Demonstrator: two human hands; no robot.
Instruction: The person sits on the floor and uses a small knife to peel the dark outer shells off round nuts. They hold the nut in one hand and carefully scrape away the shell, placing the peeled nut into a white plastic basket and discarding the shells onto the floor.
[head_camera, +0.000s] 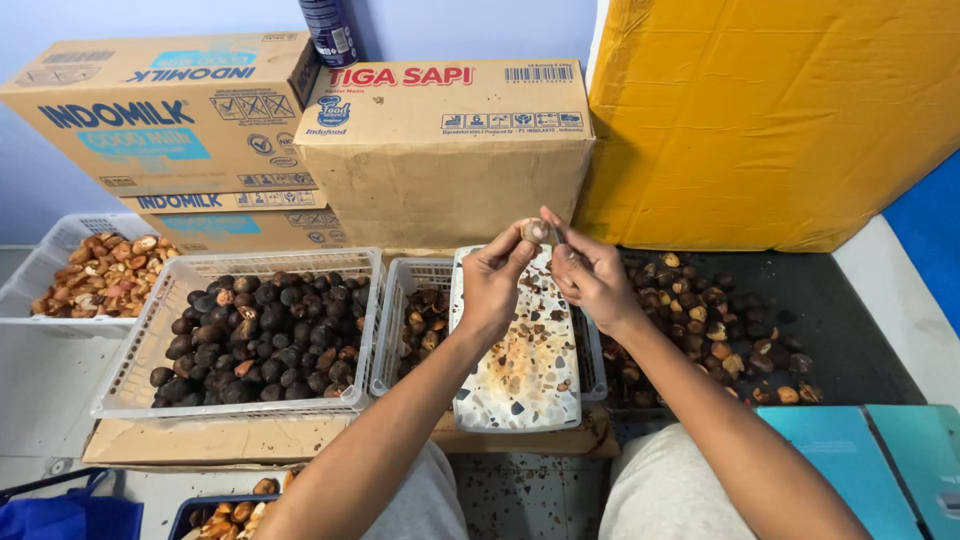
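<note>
Hands meet at frame centre: left hand (492, 283) and right hand (590, 275) both pinch small pale brown nut (537, 231), raised over speckled terrazzo slab (520, 375) so fragments land there.

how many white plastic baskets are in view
3: one far left with light brown nuts, one in the middle full of dark nuts, and one under the speckled slab below the hands. More may be hidden behind it.
</note>
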